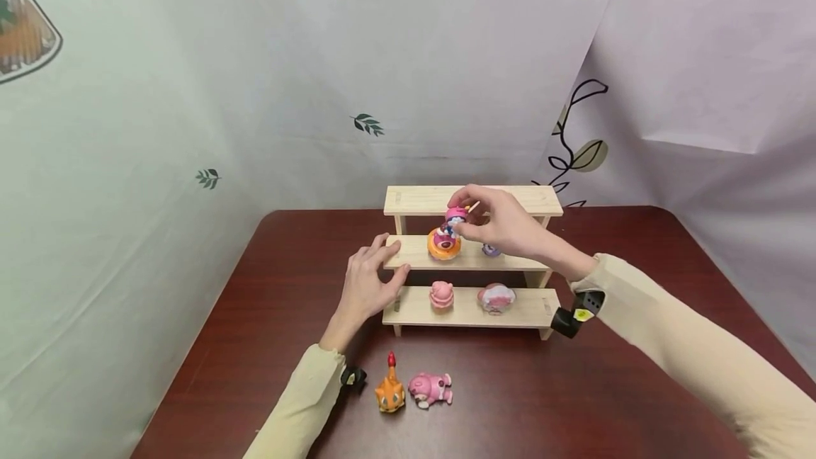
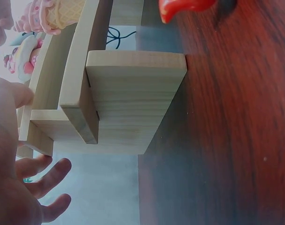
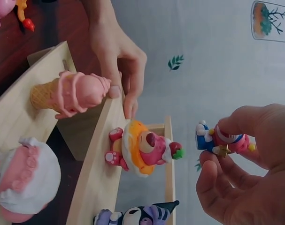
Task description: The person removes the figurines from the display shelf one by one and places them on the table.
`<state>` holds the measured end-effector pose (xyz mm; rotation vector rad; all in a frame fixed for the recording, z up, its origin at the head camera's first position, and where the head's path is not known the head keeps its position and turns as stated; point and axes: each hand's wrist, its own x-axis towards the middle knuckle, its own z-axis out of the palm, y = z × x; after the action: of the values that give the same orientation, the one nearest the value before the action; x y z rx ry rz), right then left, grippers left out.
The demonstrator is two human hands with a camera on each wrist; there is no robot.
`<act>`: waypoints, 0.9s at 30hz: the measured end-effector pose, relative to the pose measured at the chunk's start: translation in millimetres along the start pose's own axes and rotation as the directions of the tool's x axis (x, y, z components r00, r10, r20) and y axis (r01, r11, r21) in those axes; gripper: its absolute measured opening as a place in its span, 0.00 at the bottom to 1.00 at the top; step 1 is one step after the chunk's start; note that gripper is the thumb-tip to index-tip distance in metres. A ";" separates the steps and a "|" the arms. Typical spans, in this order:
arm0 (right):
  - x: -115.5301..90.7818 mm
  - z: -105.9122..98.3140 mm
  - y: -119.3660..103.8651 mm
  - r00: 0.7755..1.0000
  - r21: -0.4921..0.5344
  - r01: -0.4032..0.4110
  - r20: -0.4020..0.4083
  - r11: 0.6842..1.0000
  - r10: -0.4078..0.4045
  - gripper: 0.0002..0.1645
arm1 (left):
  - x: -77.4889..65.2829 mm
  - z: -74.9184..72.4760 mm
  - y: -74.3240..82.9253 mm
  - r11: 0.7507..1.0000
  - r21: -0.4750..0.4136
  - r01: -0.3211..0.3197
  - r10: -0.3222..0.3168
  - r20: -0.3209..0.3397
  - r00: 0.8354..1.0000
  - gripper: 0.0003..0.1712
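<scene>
The right hand [image 1: 503, 224] pinches a pink-and-blue figurine [image 1: 455, 216] above the middle shelf [image 1: 410, 253] of a wooden stand [image 1: 417, 197]; the left hand [image 1: 368, 283] grips that shelf's left end. There sit an orange-ringed figure [image 1: 444, 248] and a purple figure [image 1: 490, 250]; on the bottom shelf [image 1: 468, 312], a toy ice-cream cone [image 1: 441, 295] and a white-and-pink figure [image 1: 496, 299]. An orange toy [image 1: 390, 395] and pink toy [image 1: 428, 388] lie in front, on the counter [image 1: 542, 402].

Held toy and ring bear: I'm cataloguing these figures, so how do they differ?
The held toy is pinched in the right hand, while the ring bear sits on the middle shelf.
The held toy has blue and white parts; the ring bear has an orange ring around it.
The ring bear is topped by a strawberry; the held toy shows none.
Both show pink.
</scene>
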<state>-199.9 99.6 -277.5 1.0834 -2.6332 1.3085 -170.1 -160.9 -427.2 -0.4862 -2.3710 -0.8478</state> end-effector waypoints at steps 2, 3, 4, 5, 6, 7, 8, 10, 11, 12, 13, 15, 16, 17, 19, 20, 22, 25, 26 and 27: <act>-2.9 -0.1 -0.1 1.000 0.015 0.006 0.003 1.000 -0.006 0.15 | 0.5 0.2 -0.3 1.000 0.001 -0.002 0.002 -0.001 1.000 0.26; -4.4 0.0 -0.3 1.000 0.022 0.004 0.005 1.000 -0.004 0.15 | 0.7 0.2 -0.3 1.000 0.001 -0.002 0.002 -0.001 1.000 0.26; -5.7 0.1 -0.5 1.000 0.026 0.000 0.007 1.000 -0.001 0.15 | 0.9 0.2 -0.3 1.000 0.002 0.000 0.000 0.000 1.000 0.26; -7.1 0.3 -0.3 1.000 0.032 -0.001 0.007 0.999 0.000 0.14 | 1.1 0.0 -0.1 1.000 0.001 0.001 -0.001 0.001 1.000 0.26; -8.4 0.7 -0.3 1.000 0.039 0.001 0.006 0.999 -0.001 0.14 | 1.2 -0.1 0.0 1.000 0.001 0.004 -0.004 0.002 1.000 0.26; -9.6 1.2 -0.2 1.000 0.044 0.003 0.005 0.999 -0.003 0.14 | 1.3 -0.3 0.3 1.000 0.001 0.008 -0.008 0.005 1.000 0.26; -11.1 1.7 -0.1 1.000 0.049 0.005 0.005 0.999 -0.005 0.14 | 1.3 -0.4 0.5 1.000 0.000 0.008 -0.008 0.006 1.000 0.26; -14.2 3.1 0.4 1.000 0.046 0.011 0.002 0.999 -0.011 0.15 | 0.9 -0.8 0.9 1.000 0.001 0.009 -0.009 0.007 1.000 0.26; -15.9 4.0 0.7 1.000 0.043 0.016 -0.002 0.999 -0.016 0.15 | 0.7 -0.9 1.2 1.000 0.001 0.008 -0.008 0.007 1.000 0.26; -17.7 4.7 0.9 1.000 0.036 0.019 -0.004 0.999 -0.019 0.15 | 0.4 -1.0 1.4 1.000 0.002 0.008 -0.008 0.007 1.000 0.26; -19.7 5.5 1.2 1.000 0.029 0.021 -0.007 0.999 -0.020 0.15 | 0.2 -1.2 1.6 1.000 0.002 0.008 -0.008 0.007 1.000 0.26; -23.5 7.0 2.2 1.000 0.016 0.026 -0.014 1.000 -0.026 0.16 | 0.0 -1.3 1.8 1.000 0.003 0.005 -0.006 0.007 1.000 0.26; -25.4 7.6 2.3 1.000 0.010 0.026 -0.015 1.000 -0.026 0.16 | 0.2 -1.1 1.7 1.000 0.003 0.003 -0.003 0.006 1.000 0.27; -27.0 8.4 2.6 0.999 0.007 0.029 -0.016 1.000 -0.029 0.16 | 0.4 -1.2 1.6 1.000 0.003 0.000 0.000 0.004 1.000 0.27; -29.9 9.8 2.9 0.999 0.002 0.032 -0.015 0.999 -0.032 0.17 | 1.0 -1.2 1.3 1.000 0.005 -0.005 0.005 0.000 1.000 0.27; -31.1 10.4 2.4 0.999 -0.001 0.031 -0.016 1.000 -0.031 0.17 | 1.2 -1.2 1.2 1.000 0.006 -0.008 0.008 -0.003 1.000 0.27; -33.7 11.8 1.6 0.999 -0.006 0.028 -0.015 1.000 -0.028 0.17 | 1.5 -1.2 1.0 1.000 0.007 -0.011 0.011 -0.007 1.000 0.27; -37.5 13.7 -0.2 1.000 0.001 0.019 -0.009 1.000 -0.019 0.17 | 1.3 -1.1 1.2 1.000 0.005 -0.012 0.012 -0.010 1.000 0.26; -38.9 14.3 -0.7 1.000 0.009 0.017 -0.005 1.000 -0.017 0.17 | 1.0 -0.9 1.0 1.000 0.003 -0.011 0.011 -0.010 1.000 0.26; -40.4 15.1 -0.6 1.000 0.018 0.015 -0.001 1.000 -0.015 0.17 | 0.8 -0.7 0.9 1.000 0.001 -0.012 0.012 -0.011 1.000 0.26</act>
<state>-164.5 112.1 -298.9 1.1021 -2.6131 1.3324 -170.1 -160.6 -425.9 -0.4939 -2.3565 -0.8420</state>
